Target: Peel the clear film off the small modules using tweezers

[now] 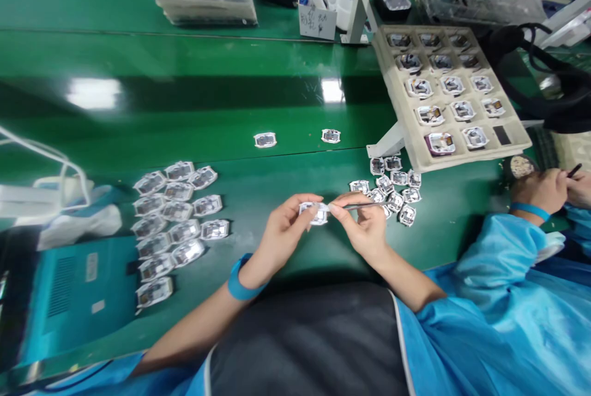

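My left hand (281,230) pinches a small white electronic housing (319,216), shaped like a watch case, between thumb and fingers. My right hand (364,230) is closed on thin metal tweezers (359,205), and its thumb and fingertips meet the housing's right edge. What the tweezer tip touches is hidden by the fingers. Beyond my hands, two similar housings lie apart, one at the left (265,140) and one at the right (330,135). A loose cluster of smaller-looking housings (384,184) lies just past my right hand.
Rows of housings (178,210) lie on the green bench at left, beside a teal box (83,297). A beige tray (401,131) of housings leans on a stand at right. Stacked clear trays (207,8) stand behind. At far right are a co-worker's hands (540,193).
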A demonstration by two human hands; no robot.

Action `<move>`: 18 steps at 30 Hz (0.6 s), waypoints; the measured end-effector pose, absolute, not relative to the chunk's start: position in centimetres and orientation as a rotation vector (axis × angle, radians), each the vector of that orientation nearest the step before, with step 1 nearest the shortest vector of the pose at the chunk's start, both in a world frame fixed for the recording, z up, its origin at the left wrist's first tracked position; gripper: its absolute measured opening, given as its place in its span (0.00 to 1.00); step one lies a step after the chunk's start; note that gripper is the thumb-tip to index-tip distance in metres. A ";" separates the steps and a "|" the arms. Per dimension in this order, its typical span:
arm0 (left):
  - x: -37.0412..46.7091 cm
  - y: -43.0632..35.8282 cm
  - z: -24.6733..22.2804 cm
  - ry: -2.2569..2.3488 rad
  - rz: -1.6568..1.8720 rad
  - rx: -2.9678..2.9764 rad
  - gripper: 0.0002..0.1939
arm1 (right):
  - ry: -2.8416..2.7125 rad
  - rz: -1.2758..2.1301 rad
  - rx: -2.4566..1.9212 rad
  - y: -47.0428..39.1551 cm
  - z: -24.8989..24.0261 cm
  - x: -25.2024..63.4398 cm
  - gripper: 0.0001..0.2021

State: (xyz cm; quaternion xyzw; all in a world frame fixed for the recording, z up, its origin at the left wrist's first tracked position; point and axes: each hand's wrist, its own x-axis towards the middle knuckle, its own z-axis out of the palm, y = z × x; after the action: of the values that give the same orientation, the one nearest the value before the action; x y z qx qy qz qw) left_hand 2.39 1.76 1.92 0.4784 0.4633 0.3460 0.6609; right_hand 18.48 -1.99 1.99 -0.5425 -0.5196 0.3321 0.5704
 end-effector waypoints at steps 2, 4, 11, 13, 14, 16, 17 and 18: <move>2.5 1.7 1.7 1.061 0.798 1.087 0.15 | -1.241 0.748 -1.271 -2.1 2.0 18.4 0.00; 2.5 1.8 1.7 1.067 0.785 1.073 0.15 | -1.270 0.724 -1.274 -2.1 2.0 18.5 0.00; 2.5 1.9 2.8 1.015 0.685 0.914 0.17 | -1.244 0.722 -1.293 -2.0 2.3 19.2 0.01; 2.5 1.8 3.1 0.994 0.680 0.895 0.16 | -1.241 0.744 -1.285 -2.0 2.4 19.2 0.01; 2.5 1.8 3.2 0.988 0.679 0.890 0.15 | -1.250 0.757 -1.280 -2.0 2.4 19.2 0.01; 2.6 1.7 3.2 0.982 0.679 0.894 0.15 | -1.279 0.775 -1.274 -1.9 2.4 19.1 0.00; 2.6 1.7 3.2 0.980 0.680 0.902 0.14 | -1.293 0.781 -1.274 -1.8 2.4 19.1 0.01; 2.6 1.7 3.1 0.980 0.679 0.912 0.14 | -1.306 0.792 -1.274 -1.7 2.4 19.1 0.01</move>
State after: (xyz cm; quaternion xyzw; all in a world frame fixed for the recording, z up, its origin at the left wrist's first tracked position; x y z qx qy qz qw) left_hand 2.63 1.70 3.11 0.4142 0.4452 0.3087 0.7314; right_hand 19.13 -1.72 2.43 -0.5372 -0.5506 0.3338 0.5447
